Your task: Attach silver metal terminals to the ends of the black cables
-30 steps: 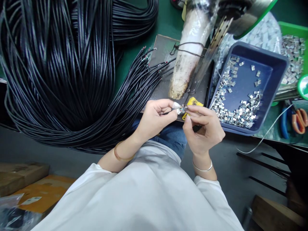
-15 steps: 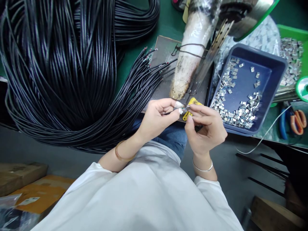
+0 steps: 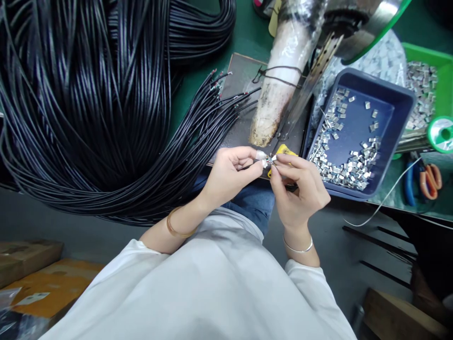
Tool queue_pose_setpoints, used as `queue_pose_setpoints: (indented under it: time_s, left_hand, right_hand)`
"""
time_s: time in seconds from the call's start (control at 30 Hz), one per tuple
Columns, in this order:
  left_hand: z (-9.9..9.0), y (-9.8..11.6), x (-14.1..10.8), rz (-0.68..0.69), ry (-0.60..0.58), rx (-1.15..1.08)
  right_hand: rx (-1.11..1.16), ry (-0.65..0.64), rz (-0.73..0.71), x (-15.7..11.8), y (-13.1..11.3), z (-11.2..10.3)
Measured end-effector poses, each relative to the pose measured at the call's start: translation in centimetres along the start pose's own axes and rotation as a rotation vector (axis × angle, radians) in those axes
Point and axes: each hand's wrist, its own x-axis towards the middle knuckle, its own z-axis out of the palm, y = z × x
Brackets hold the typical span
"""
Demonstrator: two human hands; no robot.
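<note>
Left hand (image 3: 231, 170): bent at the wrist, thumb and forefinger pinched, tips wrapped in white, other fingers curled. Right hand (image 3: 300, 186): raised, thumb and fingertips close together, facing the left's. Both forearms angle inward; fingertips nearly meet.

We wear a loose, plain white shirt (image 3: 198, 288) with soft creases down its front. Its left sleeve (image 3: 130, 257) and right sleeve (image 3: 304, 276) are wide and end near the elbows, leaving our forearms uncovered. Below the hem we have on blue jeans (image 3: 253, 203). A smooth amber-brown bangle (image 3: 171, 227) circles our left forearm, and a thin silver bangle (image 3: 297, 250) our right wrist. On our left hand (image 3: 228, 172), white wraps cover the tips of the thumb and one finger.
</note>
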Motion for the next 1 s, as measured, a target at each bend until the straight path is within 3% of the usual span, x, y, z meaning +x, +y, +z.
queue_pose_setpoints:
  time_s: [0.33,0.63,0.77,1.0]
  left_hand:
    - [0.03,-0.07,-0.27,0.193,0.051,0.144]
    - [-0.27,-0.74,-0.53,0.183,0.009,0.211]
    - [0.13,-0.52,-0.46,0.208,0.043,0.228]
    - [0.05,-0.78,-0.74,0.41,0.102,0.376]
  right_hand:
    - [0.006,0.0,-0.013,0.77,-0.44,0.04]
    - [0.025,-0.026,-0.037,0.19,-0.09,-0.18]
    - [0.0,-0.025,-0.017,0.48,-0.09,0.03]
    - [-0.029,-0.001,-0.052,0.81,-0.36,-0.01]
